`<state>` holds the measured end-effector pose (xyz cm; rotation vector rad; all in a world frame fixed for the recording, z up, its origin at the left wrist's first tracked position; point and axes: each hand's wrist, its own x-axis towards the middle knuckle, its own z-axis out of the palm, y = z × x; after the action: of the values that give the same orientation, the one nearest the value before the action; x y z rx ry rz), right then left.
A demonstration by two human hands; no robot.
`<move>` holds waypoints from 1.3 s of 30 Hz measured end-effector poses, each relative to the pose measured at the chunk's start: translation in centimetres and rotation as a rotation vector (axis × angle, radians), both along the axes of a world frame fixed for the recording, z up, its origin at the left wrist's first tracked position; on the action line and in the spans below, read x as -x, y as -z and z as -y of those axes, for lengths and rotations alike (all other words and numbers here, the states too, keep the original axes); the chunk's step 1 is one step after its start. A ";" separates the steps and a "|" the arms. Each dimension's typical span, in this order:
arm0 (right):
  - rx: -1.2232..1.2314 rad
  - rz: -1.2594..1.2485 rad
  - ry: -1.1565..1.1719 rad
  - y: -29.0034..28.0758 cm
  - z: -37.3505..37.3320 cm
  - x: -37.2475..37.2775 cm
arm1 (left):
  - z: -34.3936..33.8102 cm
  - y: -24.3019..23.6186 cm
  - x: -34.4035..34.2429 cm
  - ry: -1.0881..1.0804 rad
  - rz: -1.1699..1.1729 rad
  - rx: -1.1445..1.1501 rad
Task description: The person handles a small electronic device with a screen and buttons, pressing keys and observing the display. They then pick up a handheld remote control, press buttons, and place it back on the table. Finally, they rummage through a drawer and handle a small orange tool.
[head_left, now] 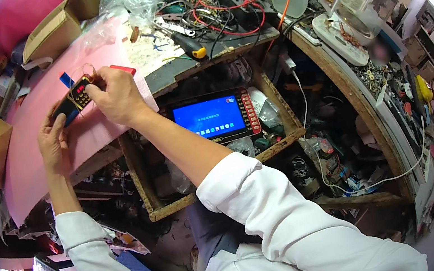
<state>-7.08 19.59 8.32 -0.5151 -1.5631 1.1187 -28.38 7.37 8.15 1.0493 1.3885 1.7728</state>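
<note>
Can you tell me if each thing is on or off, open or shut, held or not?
Handheld gadget: on, red display lit, held
Left hand: holding the gadget
Right hand: touching the gadget
Screen player: on, blue picture showing
Wooden drawer: pulled open
Cardboard box: open

Looks to me like a cramped electronics repair workshop. Tangled cables (220,14) and a black-and-yellow screwdriver (189,45) litter the worn bench (163,80); small loose parts (375,77) lie heaped off to the right.
</note>
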 end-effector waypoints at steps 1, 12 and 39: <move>0.000 0.015 -0.004 -0.1 0.0 0.0 | 0.1 0.0 -0.1 0.003 0.001 -0.014; 0.033 0.009 -0.040 -0.4 -0.4 0.2 | 0.1 0.0 -0.5 -0.007 0.024 -0.042; 0.180 -0.067 -0.335 0.3 -0.8 -0.6 | 0.3 -1.0 -2.9 0.040 0.095 -0.131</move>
<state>-6.51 20.40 7.98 -0.3355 -1.5330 1.5257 -25.49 7.07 9.11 1.0389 1.1997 1.8799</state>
